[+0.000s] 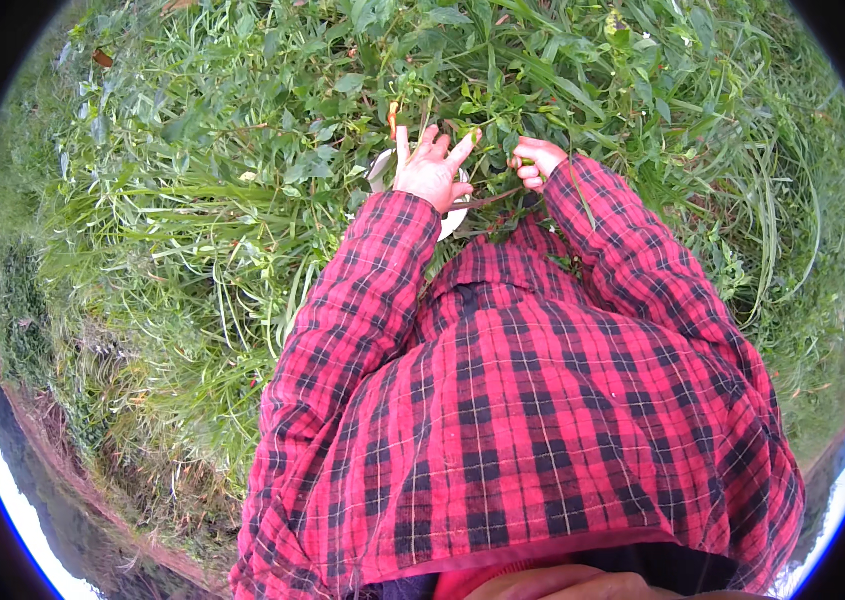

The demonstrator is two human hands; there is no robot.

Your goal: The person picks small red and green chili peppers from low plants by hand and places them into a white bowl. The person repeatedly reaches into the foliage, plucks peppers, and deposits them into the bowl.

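My left hand (434,169) reaches into the pepper plants (497,105) with its fingers spread and holds nothing. Just beyond its fingertips hangs an orange-red chili pepper (393,120). Beneath that hand is a white container (454,217), mostly hidden by the hand, sleeve and leaves. My right hand (537,160) is close by on the right, its fingers curled among the leaves around something small and green; what exactly it is cannot be made out. A narrow brown strip (490,199) runs from the container toward the right hand.
Long grass (197,202) grows thickly among the plants on the left, and more long blades (775,217) bend over on the right. Dry, brownish ground cover (175,480) shows at the lower left. A reddish-brown object (102,58) lies in the foliage at the upper left.
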